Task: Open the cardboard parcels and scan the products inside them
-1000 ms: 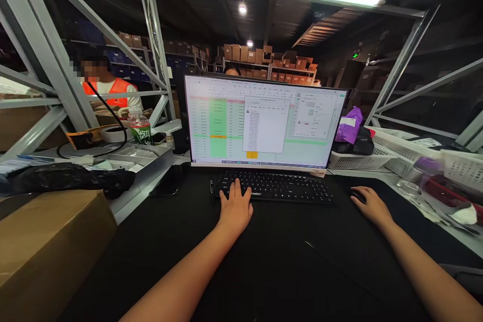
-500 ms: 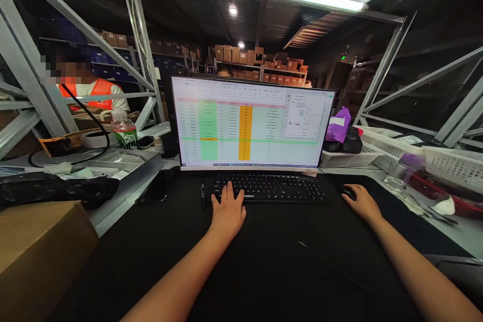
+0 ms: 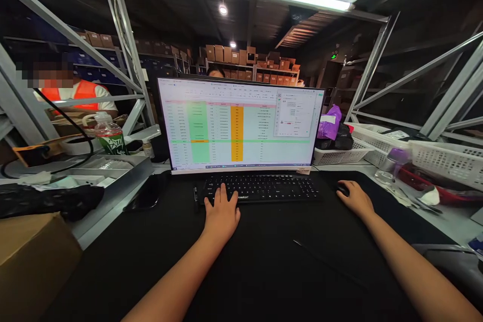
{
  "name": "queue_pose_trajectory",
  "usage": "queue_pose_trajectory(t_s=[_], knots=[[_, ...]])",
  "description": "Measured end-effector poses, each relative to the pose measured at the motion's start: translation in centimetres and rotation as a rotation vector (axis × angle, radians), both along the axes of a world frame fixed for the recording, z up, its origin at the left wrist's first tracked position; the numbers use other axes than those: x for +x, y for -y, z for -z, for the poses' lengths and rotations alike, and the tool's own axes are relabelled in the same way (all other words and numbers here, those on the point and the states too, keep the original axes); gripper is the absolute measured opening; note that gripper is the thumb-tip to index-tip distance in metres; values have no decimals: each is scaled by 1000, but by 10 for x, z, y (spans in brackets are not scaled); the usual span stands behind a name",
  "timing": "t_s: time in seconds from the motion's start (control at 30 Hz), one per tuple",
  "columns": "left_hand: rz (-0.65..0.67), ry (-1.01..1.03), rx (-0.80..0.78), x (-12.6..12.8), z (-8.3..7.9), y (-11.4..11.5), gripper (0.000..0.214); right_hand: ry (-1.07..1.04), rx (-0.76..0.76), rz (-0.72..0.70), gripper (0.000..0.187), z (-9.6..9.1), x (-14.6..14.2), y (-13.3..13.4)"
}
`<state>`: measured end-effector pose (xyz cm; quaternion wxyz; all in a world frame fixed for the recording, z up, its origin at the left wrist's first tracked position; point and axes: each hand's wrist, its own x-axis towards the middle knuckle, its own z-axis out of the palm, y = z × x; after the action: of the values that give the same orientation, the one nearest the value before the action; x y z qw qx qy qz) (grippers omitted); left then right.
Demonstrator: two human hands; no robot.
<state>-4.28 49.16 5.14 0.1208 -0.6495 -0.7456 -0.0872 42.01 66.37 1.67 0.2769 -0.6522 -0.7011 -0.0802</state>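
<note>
My left hand (image 3: 222, 215) rests with spread fingers on the left part of a black keyboard (image 3: 277, 189). Its fingertips touch the keys, and nothing is held in it. Over to the right, my right hand (image 3: 358, 202) lies over a dark computer mouse (image 3: 342, 188), which is mostly hidden under the fingers. Behind the keyboard stands a monitor (image 3: 219, 133) showing a spreadsheet with green and orange columns and a smaller window at its right; the text is too small to read.
A black desk mat (image 3: 260, 261) covers the desk. At left are a cardboard box (image 3: 33, 256), a dark phone-like slab (image 3: 143, 195), a grey tray (image 3: 132, 171) and a bottle (image 3: 109, 136). White baskets (image 3: 441, 161) stand right. A person in an orange vest (image 3: 83, 93) is behind the rack.
The camera view has turned slightly right, so the scene sits further left. Both hands keep their places on the keyboard and mouse. A head now shows above the monitor's top edge.
</note>
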Motion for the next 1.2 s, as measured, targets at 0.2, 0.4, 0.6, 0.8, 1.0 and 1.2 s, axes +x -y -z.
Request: queue_pose_trajectory(t_s=[0.2, 0.4, 0.6, 0.8, 1.0, 1.2], knots=[[0, -21, 20, 0, 2, 0, 51, -1, -13, -10, 37, -1, -1, 1], [-3, -28, 28, 1, 3, 0, 51, -12, -2, -25, 35, 3, 1, -2], [-5, -38, 13, 0, 2, 0, 51, -13, -14, -33, 39, 3, 2, -1], [-7, -52, 11, 1, 1, 0, 51, -19, -42, -13, 38, -1, -2, 1], [-7, -63, 21, 0, 2, 0, 50, -19, -36, -1, 48, 1, -1, -2], [-8, -76, 26, -1, 3, 0, 49, -27, -9, 35, 44, 4, 1, -8]])
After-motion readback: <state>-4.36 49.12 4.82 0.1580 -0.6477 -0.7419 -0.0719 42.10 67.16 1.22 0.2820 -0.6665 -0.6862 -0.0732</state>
